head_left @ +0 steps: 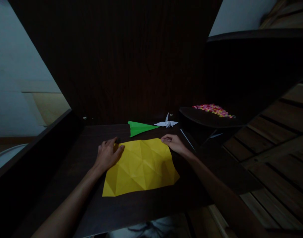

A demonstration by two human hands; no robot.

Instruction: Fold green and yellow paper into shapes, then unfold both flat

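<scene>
A creased sheet of yellow paper lies unfolded on the dark wooden desk, with fold lines crossing it. My left hand rests at its upper left corner, fingers apart and the thumb on the paper. At the upper right corner, my right hand has its fingers curled together on the paper's edge. Just beyond the sheet lies a green paper plane, its nose pointing right. Beside that nose sits a white origami crane.
A thin white strip lies right of my right hand. On a low rounded shelf to the right is a heap of small pink and yellow pieces. A dark panel rises behind the desk, and a raised side board bounds the left.
</scene>
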